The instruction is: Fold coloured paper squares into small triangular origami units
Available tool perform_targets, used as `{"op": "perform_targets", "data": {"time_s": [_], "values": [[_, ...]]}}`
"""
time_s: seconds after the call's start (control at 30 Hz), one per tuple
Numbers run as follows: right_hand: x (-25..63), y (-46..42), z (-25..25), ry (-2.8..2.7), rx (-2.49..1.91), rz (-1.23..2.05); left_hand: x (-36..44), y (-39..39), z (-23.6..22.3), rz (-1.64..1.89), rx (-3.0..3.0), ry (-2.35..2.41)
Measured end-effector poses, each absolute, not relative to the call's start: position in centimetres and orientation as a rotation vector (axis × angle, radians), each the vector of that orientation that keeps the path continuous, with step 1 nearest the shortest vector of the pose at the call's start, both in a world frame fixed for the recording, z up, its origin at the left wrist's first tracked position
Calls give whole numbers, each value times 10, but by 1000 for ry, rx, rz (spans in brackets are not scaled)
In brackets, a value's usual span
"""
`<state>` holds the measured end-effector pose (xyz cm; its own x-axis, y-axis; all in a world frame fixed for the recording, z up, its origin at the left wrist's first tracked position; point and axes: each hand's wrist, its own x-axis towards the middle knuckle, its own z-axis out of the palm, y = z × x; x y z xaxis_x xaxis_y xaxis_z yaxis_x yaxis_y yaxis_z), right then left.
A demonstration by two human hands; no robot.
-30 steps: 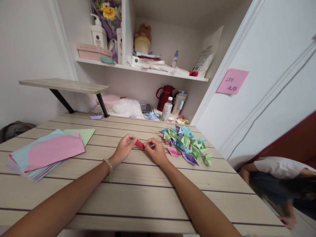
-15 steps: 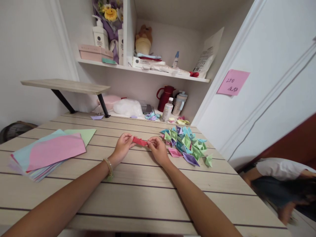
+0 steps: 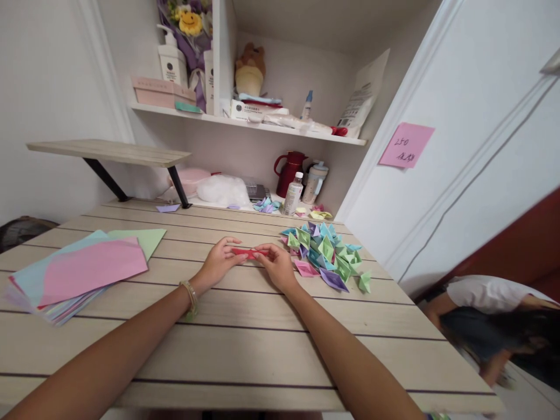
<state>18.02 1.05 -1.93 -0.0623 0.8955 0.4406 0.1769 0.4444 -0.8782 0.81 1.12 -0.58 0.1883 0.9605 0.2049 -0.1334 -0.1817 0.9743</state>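
Note:
A narrow folded piece of red paper [image 3: 249, 253] is stretched between my two hands above the middle of the table. My left hand [image 3: 221, 260] pinches its left end, thumb along the near side. At its other end, the thumb and fingertips of my right hand [image 3: 276, 265] grip the paper. Both hands partly cover it. Just right of my right hand lies a heap of folded paper boats [image 3: 326, 249] in green, blue, purple and pink. To the left is a stack of coloured paper sheets [image 3: 94, 269], a pink one on top.
A small raised wooden shelf [image 3: 109, 153] stands at the table's back left. Behind the table are a clear bottle [image 3: 293, 194], a red jug [image 3: 289, 173] and a pale tumbler [image 3: 314, 183]. A person [image 3: 485, 315] bends low at the right.
The red paper has gone from a short, tilted piece to a wider strip, and now looks thin and level. Both hands keep hold of it. The view has shifted slightly.

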Motion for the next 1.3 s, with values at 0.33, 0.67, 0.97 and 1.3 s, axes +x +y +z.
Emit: {"op": "perform_targets", "data": {"time_s": [0.33,0.67,0.97,1.3], "values": [[186,8,-14,-1561,-985,595,-6,21,-3,1341,1279,958],[195,9,-16,-1679,-1111,360,-6,27,-8,1342,1323,952],[183,-2,-7,-2018,-1008,273,-5,24,-10,1251,1594,1034],[163,-21,0,-2367,-1190,-247,-8,29,-10,1300,1628,1099]]}}
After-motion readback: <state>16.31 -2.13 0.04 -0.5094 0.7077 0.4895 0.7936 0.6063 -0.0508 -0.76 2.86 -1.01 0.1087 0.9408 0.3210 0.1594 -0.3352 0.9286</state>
